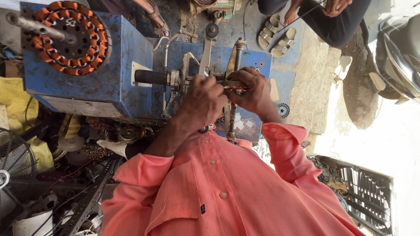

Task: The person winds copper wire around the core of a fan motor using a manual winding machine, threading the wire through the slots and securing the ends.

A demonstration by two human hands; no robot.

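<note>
At the middle of the blue winding machine (87, 83), a small copper-wound piece (236, 89) sits on the spindle, pinched by the right hand (251, 89). Just beside it, the left hand (203, 100) curls closed around the metal fittings. Behind stands a stator ring (72, 37) with orange coils.

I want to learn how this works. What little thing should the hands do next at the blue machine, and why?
Probably seat the small copper-coloured part firmly on the metal frame of the blue machine. Both the left hand and right hand are pinching at that one spot, fingers close together, and nobody touches the black handle. The fingers hide exactly how the part sits.
</note>
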